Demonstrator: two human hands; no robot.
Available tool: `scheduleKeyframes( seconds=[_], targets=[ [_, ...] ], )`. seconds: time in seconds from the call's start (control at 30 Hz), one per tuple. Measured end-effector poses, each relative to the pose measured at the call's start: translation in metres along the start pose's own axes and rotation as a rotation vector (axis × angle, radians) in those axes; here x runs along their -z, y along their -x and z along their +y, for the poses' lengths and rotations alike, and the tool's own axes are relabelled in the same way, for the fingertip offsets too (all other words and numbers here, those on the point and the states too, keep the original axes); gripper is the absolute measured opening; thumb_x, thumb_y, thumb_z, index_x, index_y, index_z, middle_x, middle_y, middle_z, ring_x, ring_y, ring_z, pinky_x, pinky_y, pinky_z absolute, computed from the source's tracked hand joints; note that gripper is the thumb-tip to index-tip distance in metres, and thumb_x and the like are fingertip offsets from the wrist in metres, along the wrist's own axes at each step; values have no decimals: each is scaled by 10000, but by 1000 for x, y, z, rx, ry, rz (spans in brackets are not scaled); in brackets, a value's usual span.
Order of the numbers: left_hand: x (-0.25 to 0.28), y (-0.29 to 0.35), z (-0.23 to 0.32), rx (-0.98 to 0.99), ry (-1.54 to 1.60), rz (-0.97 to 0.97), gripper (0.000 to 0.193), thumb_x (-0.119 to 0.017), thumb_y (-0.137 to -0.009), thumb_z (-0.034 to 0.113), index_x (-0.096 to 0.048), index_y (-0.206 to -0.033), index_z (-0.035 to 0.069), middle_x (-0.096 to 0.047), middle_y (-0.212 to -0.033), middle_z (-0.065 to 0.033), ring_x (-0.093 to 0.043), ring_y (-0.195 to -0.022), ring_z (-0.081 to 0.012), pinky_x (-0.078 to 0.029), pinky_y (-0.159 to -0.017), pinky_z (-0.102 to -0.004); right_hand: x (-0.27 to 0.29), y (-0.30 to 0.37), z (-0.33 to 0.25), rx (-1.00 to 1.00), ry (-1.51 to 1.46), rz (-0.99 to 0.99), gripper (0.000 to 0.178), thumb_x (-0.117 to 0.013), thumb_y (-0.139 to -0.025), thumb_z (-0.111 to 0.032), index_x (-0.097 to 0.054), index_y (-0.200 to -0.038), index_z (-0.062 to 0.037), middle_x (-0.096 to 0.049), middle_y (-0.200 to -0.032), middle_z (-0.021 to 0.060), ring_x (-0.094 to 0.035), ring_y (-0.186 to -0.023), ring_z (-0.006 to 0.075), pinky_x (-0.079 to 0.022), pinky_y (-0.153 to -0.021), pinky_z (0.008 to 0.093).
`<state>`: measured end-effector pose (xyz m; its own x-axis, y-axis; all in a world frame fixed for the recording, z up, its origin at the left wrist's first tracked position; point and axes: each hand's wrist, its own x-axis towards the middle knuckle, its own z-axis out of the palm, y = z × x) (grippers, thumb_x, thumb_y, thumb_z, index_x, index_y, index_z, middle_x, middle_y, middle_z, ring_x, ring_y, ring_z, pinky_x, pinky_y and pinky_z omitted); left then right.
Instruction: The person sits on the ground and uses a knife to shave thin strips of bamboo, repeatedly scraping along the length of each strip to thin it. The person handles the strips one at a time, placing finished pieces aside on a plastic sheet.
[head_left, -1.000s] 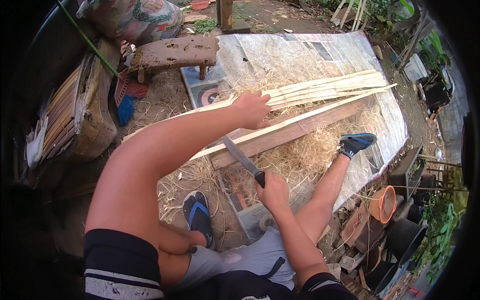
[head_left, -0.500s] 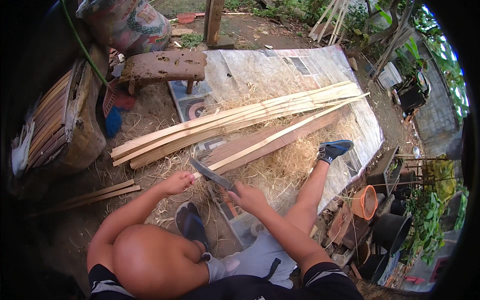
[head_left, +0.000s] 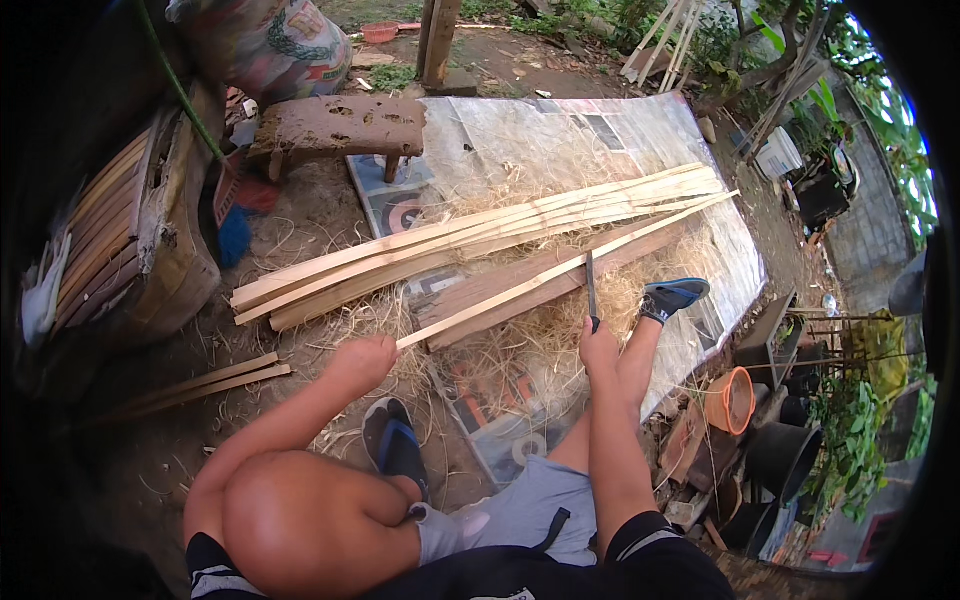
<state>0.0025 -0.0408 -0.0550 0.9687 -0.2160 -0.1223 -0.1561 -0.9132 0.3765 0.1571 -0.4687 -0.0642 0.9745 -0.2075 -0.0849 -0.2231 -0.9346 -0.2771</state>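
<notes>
My left hand (head_left: 362,366) is closed around the near end of a long, pale strip (head_left: 510,293) that looks like split bamboo or wood. The strip slants away to the right over a brown plank (head_left: 470,308). In my right hand (head_left: 598,345) is the handle of a knife (head_left: 591,283) with a long dark blade. Its blade points away from me, and its tip end lies against the strip, around the strip's middle. Beyond the plank lies a bundle of similar pale strips (head_left: 450,240). Fine curled shavings (head_left: 560,335) surround the plank.
A printed sheet (head_left: 560,130) covers the ground under the work. A worn brown bench (head_left: 340,128) stands at the far left, near a stuffed sack (head_left: 270,50). Two short strips (head_left: 215,385) lie at left. An orange bucket (head_left: 730,400) and black pots (head_left: 785,460) sit at right.
My right hand has carried the knife away and to the right, from near my left hand to the strip's middle, and the blade has swung round. My left hand still grips the strip's end.
</notes>
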Motion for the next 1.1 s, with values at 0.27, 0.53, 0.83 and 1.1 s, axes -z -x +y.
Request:
scheduleKeyframes(
  seconds=[0.27,0.53,0.83,1.1],
  targets=[
    [-5,13,-16,55,-30,-101,195,-499,-1009,207,-567,-998,25,-702,-903,-211,-698,-791,-420,-565,-711,-526,-18,127,-83,659,8,-113,465,-516,-1027,-518,-620,-1149,-81,-717,-925,263,-692,-899,483,-544,-761,570],
    [12,-2,-24,193,398,-220,355,-471,-1056,345,-661,-941,68,-689,-844,-211,-661,-823,-424,-511,-776,-532,-5,62,-65,281,-46,-213,537,-489,-1038,-525,-632,-1095,-11,-705,-880,283,-693,-848,481,-540,-757,566],
    [-7,19,-30,192,487,-133,362,-465,-1059,312,-653,-893,51,-672,-814,-193,-649,-775,-400,-501,-750,-493,-6,30,-29,113,5,-109,501,-520,-1030,-505,-616,-1101,-19,-717,-900,265,-700,-841,469,-537,-759,576],
    [-18,13,-54,338,1040,-378,407,-456,-1091,357,-595,-818,89,-499,-655,17,-454,-592,-123,-402,-562,-327,-28,139,-81,595,-111,-204,468,-540,-1023,-503,-628,-1106,-51,-718,-887,253,-700,-845,472,-553,-728,551]
  ],
)
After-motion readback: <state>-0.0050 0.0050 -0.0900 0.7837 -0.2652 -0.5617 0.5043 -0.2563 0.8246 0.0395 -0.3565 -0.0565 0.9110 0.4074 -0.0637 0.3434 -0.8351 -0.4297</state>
